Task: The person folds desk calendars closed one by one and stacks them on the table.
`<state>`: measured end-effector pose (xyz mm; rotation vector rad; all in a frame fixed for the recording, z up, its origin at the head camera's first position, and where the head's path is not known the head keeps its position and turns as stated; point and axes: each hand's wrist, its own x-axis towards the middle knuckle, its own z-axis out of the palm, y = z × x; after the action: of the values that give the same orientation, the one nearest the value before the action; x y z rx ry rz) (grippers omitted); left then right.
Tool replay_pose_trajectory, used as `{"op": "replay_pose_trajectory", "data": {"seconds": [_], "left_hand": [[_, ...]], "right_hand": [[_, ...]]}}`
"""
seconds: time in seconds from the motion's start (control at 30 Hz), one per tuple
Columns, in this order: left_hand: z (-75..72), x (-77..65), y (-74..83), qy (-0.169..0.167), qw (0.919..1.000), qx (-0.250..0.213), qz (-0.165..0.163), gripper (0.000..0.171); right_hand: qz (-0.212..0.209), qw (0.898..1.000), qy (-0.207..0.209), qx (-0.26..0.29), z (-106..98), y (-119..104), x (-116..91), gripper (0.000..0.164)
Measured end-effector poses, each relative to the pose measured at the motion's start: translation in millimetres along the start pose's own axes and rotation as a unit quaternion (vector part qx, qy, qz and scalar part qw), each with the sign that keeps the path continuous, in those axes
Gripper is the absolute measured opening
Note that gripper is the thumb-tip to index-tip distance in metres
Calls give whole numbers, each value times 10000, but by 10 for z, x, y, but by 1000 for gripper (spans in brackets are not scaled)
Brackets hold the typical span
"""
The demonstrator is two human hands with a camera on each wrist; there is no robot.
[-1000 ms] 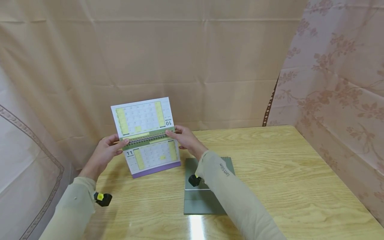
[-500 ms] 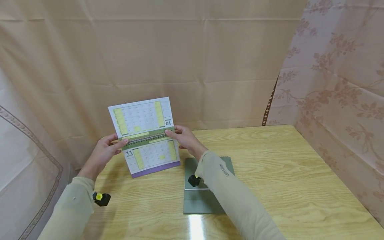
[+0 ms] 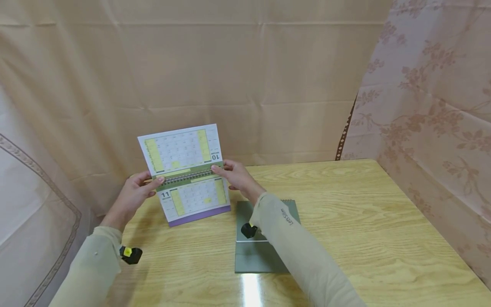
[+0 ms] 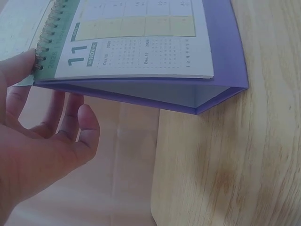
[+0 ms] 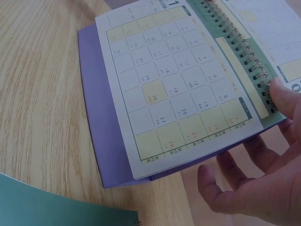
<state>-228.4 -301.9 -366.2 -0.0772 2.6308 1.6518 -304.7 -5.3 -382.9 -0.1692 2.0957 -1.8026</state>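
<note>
A spiral-bound desk calendar (image 3: 197, 196) with a purple stand is tilted up at the table's left rear, showing page 11 below the coil and an upside-down page 10 above it. My left hand (image 3: 132, 194) pinches the coil's left end, thumb on top and fingers behind. At the coil's right end my right hand (image 3: 241, 177) pinches likewise. The left wrist view shows the purple stand (image 4: 225, 42) folded into a hollow base under the pages. In the right wrist view the page grid (image 5: 178, 89) faces the camera, and the coil (image 5: 240, 47) runs up to the right thumb.
A dark green spiral-bound calendar (image 3: 255, 258) lies on the wooden table (image 3: 364, 230), partly hidden by the right sleeve (image 3: 299, 243). A beige curtain (image 3: 245, 85) hangs behind the table, with a flowered cloth (image 3: 433, 106) on the right and a pale cloth (image 3: 34, 204) on the left.
The calendar's upper page has leaned very slightly to the left. Both hands keep their grip in nearly the same place.
</note>
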Motion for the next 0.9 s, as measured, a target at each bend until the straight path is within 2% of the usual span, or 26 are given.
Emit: {"op": "replay_pose_trajectory", "data": {"seconds": [0.5, 0.9], "left_hand": [[52, 4, 19, 349, 9991, 138, 213, 61], [58, -38, -17, 297, 9988, 316, 243, 64]], "right_hand": [[-123, 9999, -52, 108, -36, 1, 27, 33], [-138, 9999, -8, 104, -7, 45, 33, 31]]}}
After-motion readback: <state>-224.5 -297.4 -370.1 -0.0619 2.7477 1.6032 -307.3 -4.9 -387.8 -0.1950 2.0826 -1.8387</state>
